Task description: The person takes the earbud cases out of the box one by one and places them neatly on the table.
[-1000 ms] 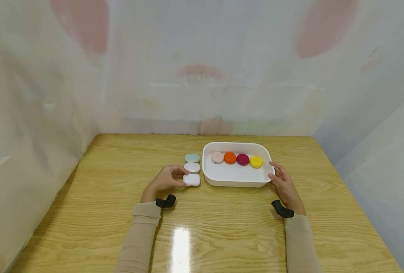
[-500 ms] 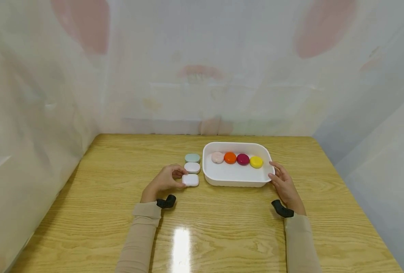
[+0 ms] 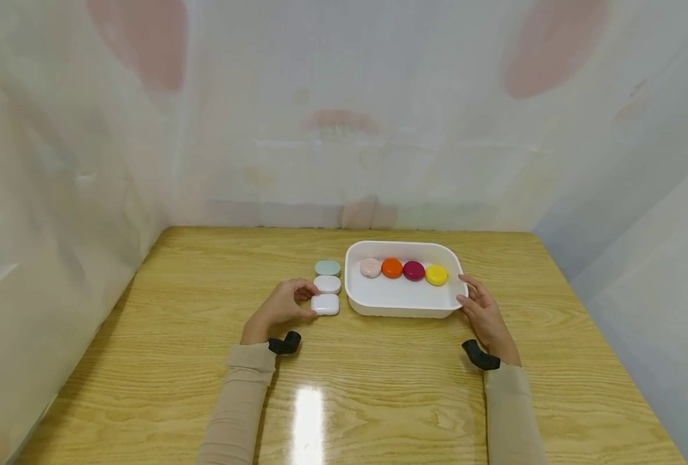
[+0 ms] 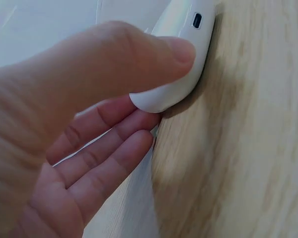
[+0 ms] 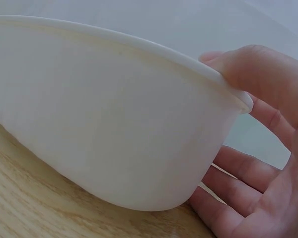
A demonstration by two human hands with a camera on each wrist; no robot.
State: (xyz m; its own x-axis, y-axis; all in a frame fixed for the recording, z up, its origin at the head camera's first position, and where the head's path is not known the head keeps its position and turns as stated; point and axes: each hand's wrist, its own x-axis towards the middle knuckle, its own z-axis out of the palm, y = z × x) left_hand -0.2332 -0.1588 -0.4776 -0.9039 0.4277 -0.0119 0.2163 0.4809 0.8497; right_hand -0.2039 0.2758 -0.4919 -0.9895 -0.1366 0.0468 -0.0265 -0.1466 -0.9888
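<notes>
My left hand [image 3: 283, 309] pinches a white earbud charging case [image 3: 324, 304] at its left end. In the left wrist view, the thumb lies across the side of the case, close to a small charging port [image 4: 197, 20], with the fingers at its end. Just beyond it on the table are a second white oval case [image 3: 327, 284] and a pale green one [image 3: 327, 268], lined up in a column. To the right, my right hand [image 3: 486, 318] grips the right end of a white plastic bin [image 5: 114, 109], thumb over the rim and fingers against the outer wall.
Inside the bin sit round pieces in a row: pale pink [image 3: 370, 267], orange [image 3: 392, 268], magenta [image 3: 414, 270] and yellow [image 3: 436, 275]. The bin stands on a wooden table [image 3: 390, 381], with pale patterned sheeting [image 3: 344, 174] behind and at both sides.
The white earbud charging case in my left hand has shifted very slightly left. My right hand and the bin hold their place.
</notes>
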